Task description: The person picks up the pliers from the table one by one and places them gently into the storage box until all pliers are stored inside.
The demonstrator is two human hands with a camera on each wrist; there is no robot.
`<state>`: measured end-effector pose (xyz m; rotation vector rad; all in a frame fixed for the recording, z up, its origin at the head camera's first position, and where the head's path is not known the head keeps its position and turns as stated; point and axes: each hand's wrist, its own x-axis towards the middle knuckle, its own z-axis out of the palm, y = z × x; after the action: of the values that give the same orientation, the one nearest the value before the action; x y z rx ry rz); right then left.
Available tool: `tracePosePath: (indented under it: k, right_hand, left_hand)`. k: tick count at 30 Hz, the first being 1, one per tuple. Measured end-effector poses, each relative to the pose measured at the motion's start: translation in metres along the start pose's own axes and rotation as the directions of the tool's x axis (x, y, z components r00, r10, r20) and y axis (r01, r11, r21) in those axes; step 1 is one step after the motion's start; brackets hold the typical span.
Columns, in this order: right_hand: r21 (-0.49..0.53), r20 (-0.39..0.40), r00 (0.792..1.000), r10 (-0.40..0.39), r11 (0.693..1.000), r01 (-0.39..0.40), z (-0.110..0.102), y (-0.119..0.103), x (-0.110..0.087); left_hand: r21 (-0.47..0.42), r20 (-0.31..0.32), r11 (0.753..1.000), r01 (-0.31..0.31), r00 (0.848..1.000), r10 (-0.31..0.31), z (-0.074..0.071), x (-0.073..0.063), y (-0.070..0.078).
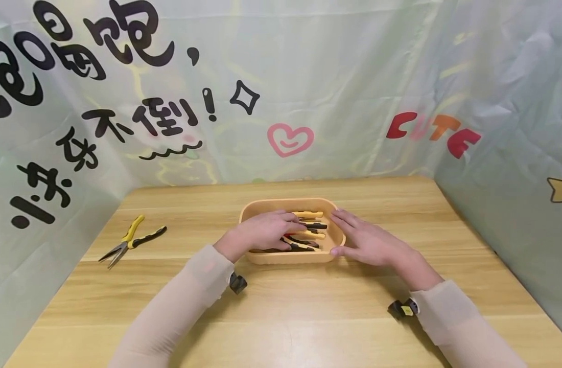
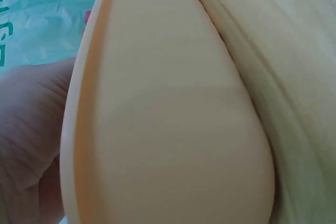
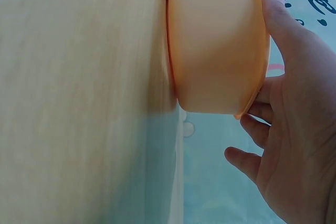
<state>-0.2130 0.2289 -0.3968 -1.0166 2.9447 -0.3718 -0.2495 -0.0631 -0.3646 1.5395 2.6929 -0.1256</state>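
An orange plastic bin (image 1: 290, 258) holds several pliers (image 1: 310, 235) with yellow-and-black handles lying side by side. My left hand (image 1: 268, 230) reaches into it from the left, its fingers bent down over the handles; whether they grip one I cannot tell. At the bin's right end, my right hand (image 1: 370, 243) touches the rim with thumb and fingertips spread apart. In the right wrist view the thumb (image 3: 275, 9) lies along the rim of the bin (image 3: 220, 45). The left wrist view is mostly filled by the bin's outer wall (image 2: 168, 103), with part of the left hand (image 2: 31, 129) behind it.
On the wooden table (image 1: 299, 332), long-nose pliers (image 1: 129, 243) lie at the left with yellow and black handles spread and jaws toward the near left. A printed cloth (image 1: 345, 92) hangs behind the table and along both sides.
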Motion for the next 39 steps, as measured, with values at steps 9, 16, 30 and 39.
tracePosePath:
  k: [9, 16, 30, 39]
  right_hand:
    - [-0.002, 0.002, 1.000, -0.005, 1.000, 0.005, 0.001, 0.001, 0.000]
    - [-0.007, -0.002, 1.000, -0.002, 1.000, 0.002, 0.000, 0.001, 0.000]
    - [-0.013, -0.005, 1.000, -0.005, 1.000, 0.005, 0.001, 0.001, -0.001]
    - [-0.009, -0.003, 1.000, -0.007, 1.000, 0.007, 0.001, 0.002, 0.001]
  left_hand:
    - [0.003, -0.019, 0.999, 0.047, 0.999, -0.047, 0.004, -0.007, -0.003]
    - [-0.061, -0.067, 0.995, 0.074, 0.995, -0.078, 0.003, -0.021, -0.011]
    - [-0.128, -0.194, 0.989, 0.076, 0.976, -0.100, 0.006, -0.048, -0.027]
    - [-0.137, -0.229, 0.973, 0.186, 0.950, -0.214, 0.014, -0.072, -0.041]
